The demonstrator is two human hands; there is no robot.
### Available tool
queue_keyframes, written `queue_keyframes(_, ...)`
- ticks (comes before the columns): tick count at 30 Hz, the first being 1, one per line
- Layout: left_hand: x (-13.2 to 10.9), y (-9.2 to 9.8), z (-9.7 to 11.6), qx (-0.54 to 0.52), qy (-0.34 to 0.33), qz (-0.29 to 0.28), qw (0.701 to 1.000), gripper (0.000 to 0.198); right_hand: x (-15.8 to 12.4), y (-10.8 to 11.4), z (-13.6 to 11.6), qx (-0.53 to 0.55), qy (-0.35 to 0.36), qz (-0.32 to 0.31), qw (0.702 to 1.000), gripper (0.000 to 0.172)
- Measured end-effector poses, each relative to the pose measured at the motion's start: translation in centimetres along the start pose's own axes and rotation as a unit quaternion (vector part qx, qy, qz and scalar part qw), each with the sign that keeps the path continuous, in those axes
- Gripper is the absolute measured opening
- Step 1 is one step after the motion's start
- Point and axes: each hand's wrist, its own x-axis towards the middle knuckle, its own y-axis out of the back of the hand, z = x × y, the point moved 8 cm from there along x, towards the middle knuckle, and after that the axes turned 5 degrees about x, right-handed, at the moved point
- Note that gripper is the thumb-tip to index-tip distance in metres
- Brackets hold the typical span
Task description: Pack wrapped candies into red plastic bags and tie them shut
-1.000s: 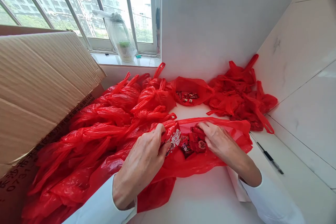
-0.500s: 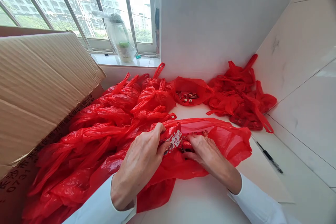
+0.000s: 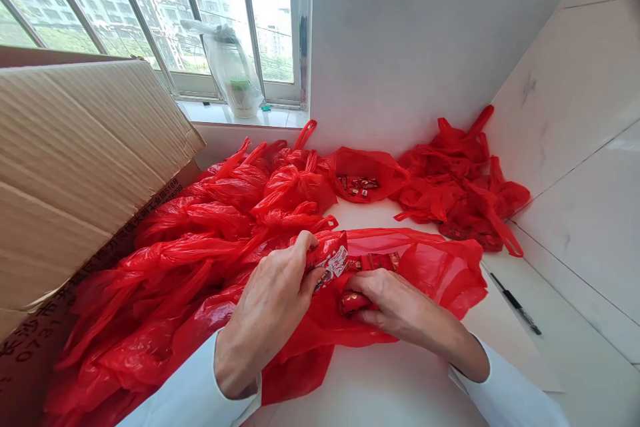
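Observation:
My left hand (image 3: 277, 297) is closed on a red snack packet (image 3: 331, 260) with white lettering, held tilted above an opened red plastic bag (image 3: 445, 273). Inside that bag, my right hand (image 3: 385, 300) has its fingers closed round a small red wrapped packet (image 3: 351, 302). More small red packets (image 3: 377, 261) lie in the bag just beyond the right fingers. The bag spreads over a pale surface, and part of its mouth is hidden by both hands.
Knotted red bags (image 3: 200, 213) are heaped on the left beside a cardboard box (image 3: 90, 153). Another open red bag (image 3: 367, 163) with small packets stands behind. Crumpled red bags (image 3: 455, 173) lie at back right. A black pen (image 3: 515, 303) rests on the right.
My right hand has drawn back slightly toward me with a small red packet in its fingers, uncovering packets behind it. The left hand keeps its packet in nearly the same place.

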Motion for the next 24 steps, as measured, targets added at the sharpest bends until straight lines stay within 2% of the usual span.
queue_keyframes(4, 0.0, 0.2, 0.1, 0.001, -0.005, 0.007, 1.0, 0.013, -1.0, 1.8, 1.8, -0.07, -0.024, 0.0, 0.997, 0.006)
queue_keyframes(9, 0.1, 0.5, 0.5, 0.011, -0.006, 0.0, 1.0, 0.008, -2.1, 5.5, 4.7, -0.114, -0.055, 0.072, 0.989, 0.008)
queue_keyframes(13, 0.1, 0.6, 0.5, 0.015, 0.004, -0.003, 1.0, 0.01, -2.5, 7.1, 5.0, -0.107, -0.076, 0.11, 0.985, 0.005)
queue_keyframes(15, 0.0, 0.6, 0.6, 0.017, -0.004, -0.002, 1.0, 0.011, -2.5, 7.2, 4.8, -0.112, -0.088, 0.121, 0.982, 0.002)
queue_keyframes(20, 0.1, 0.5, 0.7, 0.023, -0.006, -0.007, 1.0, 0.008, -1.8, 5.7, 4.5, -0.121, -0.097, 0.103, 0.983, 0.014)
queue_keyframes(24, 0.2, 0.7, 0.7, 0.013, -0.006, 0.002, 1.0, 0.011, -1.1, 4.2, 3.9, -0.127, -0.078, 0.105, 0.983, 0.007)
